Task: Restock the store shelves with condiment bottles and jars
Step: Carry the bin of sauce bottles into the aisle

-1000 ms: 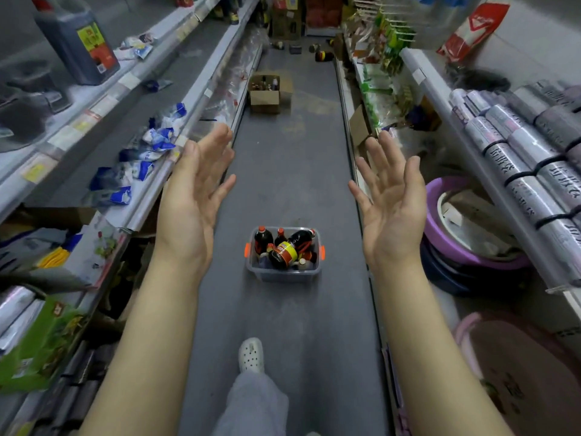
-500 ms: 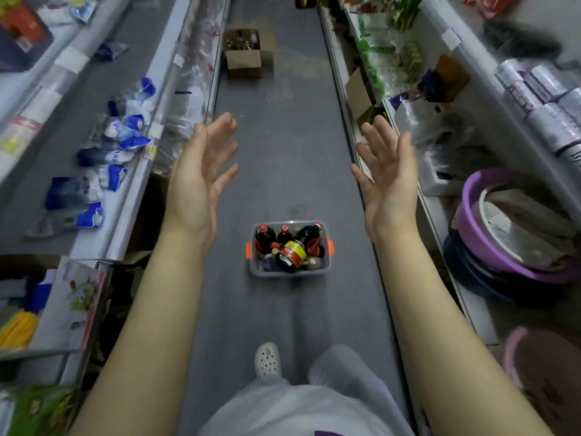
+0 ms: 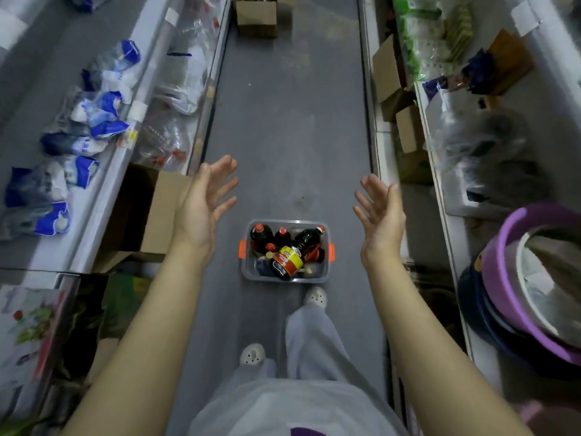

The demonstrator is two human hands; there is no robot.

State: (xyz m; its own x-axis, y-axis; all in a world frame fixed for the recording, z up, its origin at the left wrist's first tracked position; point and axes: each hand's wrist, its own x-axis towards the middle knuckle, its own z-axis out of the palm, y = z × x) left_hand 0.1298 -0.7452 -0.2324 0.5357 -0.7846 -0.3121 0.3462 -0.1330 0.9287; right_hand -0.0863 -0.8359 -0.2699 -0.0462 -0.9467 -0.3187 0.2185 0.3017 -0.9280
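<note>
Head view, looking down a store aisle. Nearest, at 6 o'clock, are the person's grey trousers and two white shoes (image 3: 315, 296); the forward shoe stands just beside the near wall of the tub.

The left hand (image 3: 204, 202) at 11 o'clock and the right hand (image 3: 382, 212) at 1 o'clock are raised, palms facing inward. Each grip is fully open, fingers spread, and holds nothing.

Between and below the hands, at 12 o'clock on the floor, sits a clear plastic tub (image 3: 309, 277) with orange handles. It holds the stock: several dark bottles (image 3: 261, 236) with red caps, and a bottle with a yellow and red label (image 3: 287, 261) lying across them.

At 9 o'clock the left shelf (image 3: 103, 196) carries blue and white bags (image 3: 100, 111). At 3 o'clock sit stacked basins (image 3: 500, 272). Farther off, at 12 o'clock, a cardboard box (image 3: 256, 17) stands on the floor.

Step in hand, as judged: the approach to the tub, with no bottle yet picked up. The next move calls for bending down and closing a grip round one bottle, probably the topmost labelled one, since it blocks those beneath.
</note>
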